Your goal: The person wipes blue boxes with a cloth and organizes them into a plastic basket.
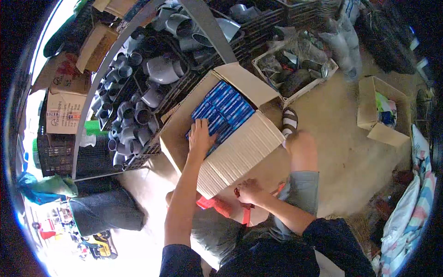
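An opened cardboard box point(240, 152) stands tilted in front of me, packed with rows of small blue cartons point(226, 106). Reaching over its near left side, my left hand point(200, 137) rests on the blue cartons, thumb apart from the fingers. My right hand point(250, 191) is closed in a fist just outside the box's near side. A bit of red shows at its fingers, but I cannot tell what it holds. Below that hand hangs a red strap point(247, 215), and a red piece point(217, 206) lies by the box's lower corner.
Black crates of grey pipe fittings point(161, 69) line the left and back. A tray of mixed parts point(300, 87) sits behind the box. On the right are another open carton point(387, 111) and striped sacks point(415, 194). My sandalled foot point(290, 122) is beside the box.
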A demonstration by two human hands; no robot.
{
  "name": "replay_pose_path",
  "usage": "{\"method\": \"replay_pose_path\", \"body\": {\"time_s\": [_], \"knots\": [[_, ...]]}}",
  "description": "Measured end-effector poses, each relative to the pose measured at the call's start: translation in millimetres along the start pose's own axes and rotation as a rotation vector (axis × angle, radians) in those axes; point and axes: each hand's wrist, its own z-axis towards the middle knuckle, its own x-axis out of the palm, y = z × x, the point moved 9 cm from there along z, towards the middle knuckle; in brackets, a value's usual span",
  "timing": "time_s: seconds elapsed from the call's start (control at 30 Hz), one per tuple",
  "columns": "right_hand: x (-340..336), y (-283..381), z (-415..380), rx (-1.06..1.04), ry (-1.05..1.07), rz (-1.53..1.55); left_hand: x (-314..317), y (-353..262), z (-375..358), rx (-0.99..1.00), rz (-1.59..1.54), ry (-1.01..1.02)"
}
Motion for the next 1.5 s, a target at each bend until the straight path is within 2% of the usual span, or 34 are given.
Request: {"method": "replay_pose_path", "body": {"time_s": [0.1, 0.23, 0.33, 0.37, 0.47, 0.53, 0.6, 0.67, 0.77, 0.87, 0.93, 0.97, 1.0, 1.07, 1.1, 1.2, 1.23, 1.27, 1.3, 1.33, 1.37, 1.4, 1.43, 1.5], "knots": [[7.3, -4.8, 2.7, -0.015, -0.003, -0.032, 7.5, 0.0, 7.3, 0.023, 0.016, 0.081], [25.9, -16.5, 15.4, 0.037, -0.022, 0.001, 6.1, -4.3, 6.9, -0.041, -0.027, 0.158], [24.8, -12.7, 14.8, -0.032, 0.109, -0.110, -28.3, 5.6, -2.8, -0.006, -0.092, -0.012], [17.2, -9.6, 10.1, -0.029, 0.107, -0.112, -50.8, 9.4, -16.0, 0.034, -0.116, -0.155], [7.3, -7.6, 0.7, -0.013, 0.100, -0.122, -122.9, 27.6, -85.4, -0.329, -0.502, -0.219], [17.8, -14.2, 7.0, 0.015, 0.108, -0.151, -126.4, 51.5, -150.0, -0.443, -1.008, -0.219], [4.9, -12.2, -5.6, 0.046, 0.183, -0.130, -122.9, 53.4, -235.9, -0.605, -1.486, -0.372], [9.7, -20.8, -5.7, -0.036, 0.097, -0.162, -72.9, 54.7, -318.0, -0.514, -2.055, -0.657], [-7.8, -7.1, -33.8, -0.123, -0.060, -0.009, -82.1, 10.3, -379.0, -0.610, -2.195, -0.569], [-33.2, 31.6, -77.6, -0.115, -0.055, 0.634, -55.4, -9.5, -414.1, -0.790, -2.297, -0.482], [-59.8, 79.8, -124.0, -0.097, -0.189, 0.920, -51.1, -27.0, -413.9, -0.822, -2.411, -0.358], [-74.6, 103.7, -142.1, -0.158, -0.255, 0.926, -48.6, -38.4, -414.0, -0.864, -2.409, -0.211], [-89.6, 127.6, -160.6, -0.220, -0.321, 0.928, -52.9, -45.6, -410.2, -0.826, -2.372, -0.194], [-118.4, 178.3, -184.7, -0.480, -0.428, 0.644, -70.8, -53.7, -392.3, -0.692, -2.245, -0.221], [-126.3, 197.1, -191.8, -0.579, -0.529, 0.556, -76.1, -55.4, -386.9, -0.726, -2.160, -0.295], [-131.7, 207.2, -199.0, -0.524, -0.797, 0.597, -133.2, -40.3, -367.2, -0.628, -1.909, -0.493], [-129.2, 213.4, -205.2, -0.464, -0.716, 0.601, -148.0, -28.2, -364.4, -0.635, -1.822, -0.580], [-129.5, 217.5, -208.7, -0.493, -0.732, 0.557, -164.4, -15.2, -361.6, -0.635, -1.731, -0.667], [-128.7, 220.1, -212.7, -0.516, -0.742, 0.516, -178.7, -16.2, -359.5, -0.666, -1.787, -0.582], [-129.2, 222.2, -215.8, -0.537, -0.753, 0.474, -177.7, -20.6, -361.5, -0.621, -1.710, -0.595], [-131.8, 214.3, -205.9, -0.455, -0.676, 0.504, -170.6, -30.2, -362.2, -0.575, -1.633, -0.605], [-146.8, 214.9, -204.0, -0.440, -0.702, 0.571, -169.9, -42.8, -365.3, -0.531, -1.555, -0.612], [-167.2, 218.9, -202.5, -0.429, -0.730, 0.637, -167.0, -60.1, -369.1, -0.530, -1.581, -0.542], [-171.3, 210.9, -198.3, -0.365, -0.721, 0.684, -160.5, -66.0, -369.9, -0.579, -1.648, -0.579]]}}
